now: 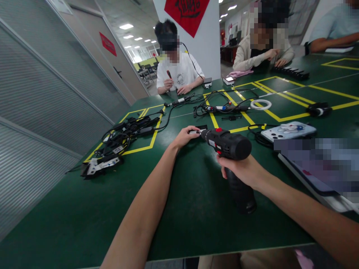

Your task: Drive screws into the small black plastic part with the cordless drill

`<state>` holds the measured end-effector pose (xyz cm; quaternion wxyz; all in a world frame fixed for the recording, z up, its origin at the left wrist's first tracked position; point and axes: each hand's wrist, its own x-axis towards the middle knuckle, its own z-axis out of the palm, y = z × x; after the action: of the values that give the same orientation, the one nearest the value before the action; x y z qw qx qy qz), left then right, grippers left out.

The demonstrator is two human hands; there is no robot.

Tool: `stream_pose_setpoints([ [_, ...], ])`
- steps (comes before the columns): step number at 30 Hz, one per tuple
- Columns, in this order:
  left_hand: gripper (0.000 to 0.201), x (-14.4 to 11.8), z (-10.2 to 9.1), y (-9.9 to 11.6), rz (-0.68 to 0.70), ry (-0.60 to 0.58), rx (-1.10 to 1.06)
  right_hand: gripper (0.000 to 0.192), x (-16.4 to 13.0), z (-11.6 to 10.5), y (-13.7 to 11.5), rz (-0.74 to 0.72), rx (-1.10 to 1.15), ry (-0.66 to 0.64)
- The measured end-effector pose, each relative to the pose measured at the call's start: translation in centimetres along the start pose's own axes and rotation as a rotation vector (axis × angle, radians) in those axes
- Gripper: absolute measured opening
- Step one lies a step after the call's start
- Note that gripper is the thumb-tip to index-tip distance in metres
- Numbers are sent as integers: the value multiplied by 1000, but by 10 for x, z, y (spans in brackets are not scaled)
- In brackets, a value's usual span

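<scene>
Black cordless drill with red trim (228,145) was gripped at its handle by the right hand (243,170), above the green table (179,209). Left hand (185,136) pinched a small silver-and-black part (196,131) just ahead of the drill's nose. Judgement: keep bit square to part, hold part flat, trigger gently.

There's a red diamond sign (187,14) on the white pillar (207,41), black brush characters on it, but cut off at the top edge and not readable. A smaller red sign (107,43) sits on the left wall, possibly blank. The drill (228,144) and phone (291,130) show no legible brand.
</scene>
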<state>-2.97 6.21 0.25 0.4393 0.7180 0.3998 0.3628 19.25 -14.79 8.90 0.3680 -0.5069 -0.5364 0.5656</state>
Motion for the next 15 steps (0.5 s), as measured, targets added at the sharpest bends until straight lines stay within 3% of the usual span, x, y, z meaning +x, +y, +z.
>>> stream_pose_setpoints([
  [15, 37, 2, 0, -4, -1, 22, 22, 4, 0, -1, -1, 21, 8, -11],
])
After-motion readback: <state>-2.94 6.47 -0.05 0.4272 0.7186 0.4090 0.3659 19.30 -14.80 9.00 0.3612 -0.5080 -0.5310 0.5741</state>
